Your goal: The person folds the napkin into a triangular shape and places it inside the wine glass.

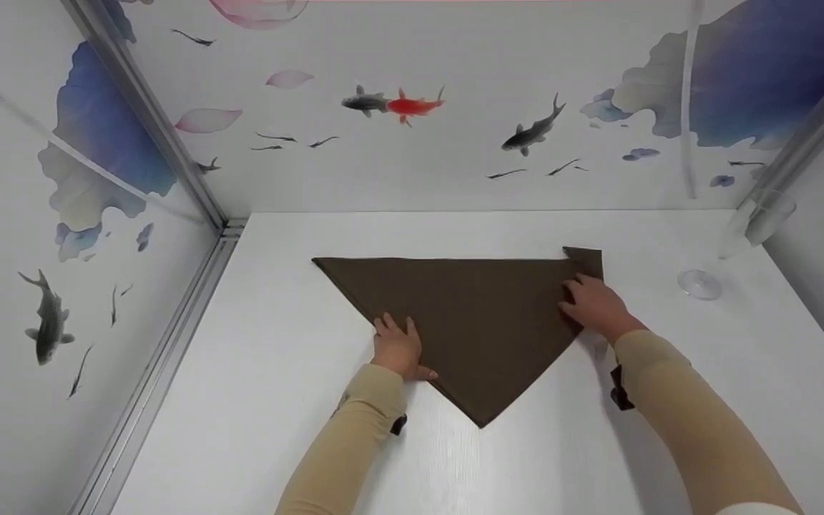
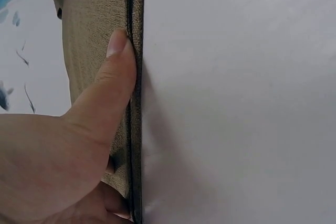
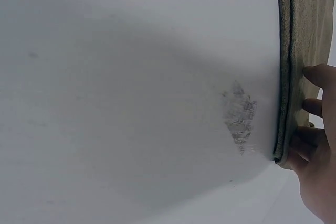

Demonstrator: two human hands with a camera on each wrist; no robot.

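Observation:
A dark brown cloth (image 1: 476,307), folded into a triangle with one point towards me, lies flat on the white table. My left hand (image 1: 396,349) rests along its left slanted edge, fingers spread over the fabric. In the left wrist view the left thumb (image 2: 113,72) lies straight beside the layered edge. At the right end, my right hand (image 1: 594,304) holds the cloth with bent fingers. A small folded flap (image 1: 587,257) sticks out above that hand, past the long far edge. The right wrist view shows these fingers (image 3: 315,77) curled at the end of the stacked layers.
A clear round disc (image 1: 699,285) lies on the table to the right, and a clear plastic piece (image 1: 759,218) stands at the back right corner. Printed panels with fish (image 1: 415,106) enclose the table at the back and sides. A metal rail (image 1: 162,365) runs along the left edge.

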